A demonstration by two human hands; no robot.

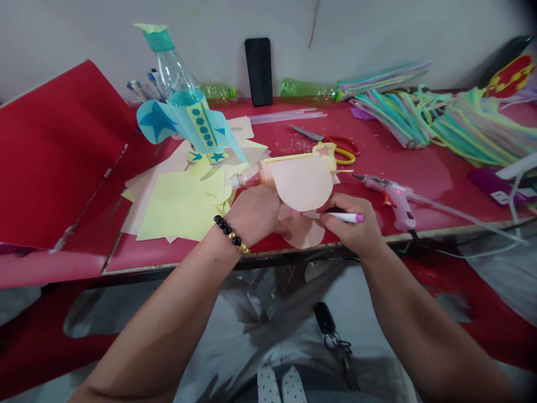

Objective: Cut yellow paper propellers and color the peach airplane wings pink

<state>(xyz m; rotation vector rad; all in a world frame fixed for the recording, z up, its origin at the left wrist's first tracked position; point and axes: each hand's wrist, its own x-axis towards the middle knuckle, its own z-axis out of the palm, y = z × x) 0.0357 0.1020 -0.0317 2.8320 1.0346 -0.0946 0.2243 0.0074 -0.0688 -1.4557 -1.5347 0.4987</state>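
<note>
A plastic bottle (250, 178) wrapped in peach and yellow paper lies on its side near the table's front edge, neck to the left. One rounded peach paper flap (305, 182) stands up from it; a second peach flap (308, 232) lies toward me. My left hand (262, 212) presses down at the lower flap, its fingers partly hidden. In my right hand (350, 224) is a white marker (342, 216) with a pink end, its tip at the lower flap. Behind stands a clear bottle (178, 70) dressed in blue paper with fins and stars.
Yellow and peach paper sheets (180, 204) lie left, beside a large red board (54, 157). Scissors (335, 143) and a pink glue gun (394, 198) with a cord lie right. A black phone (259, 73) leans on the wall; bundled pastel strips (390, 117) fill the back right.
</note>
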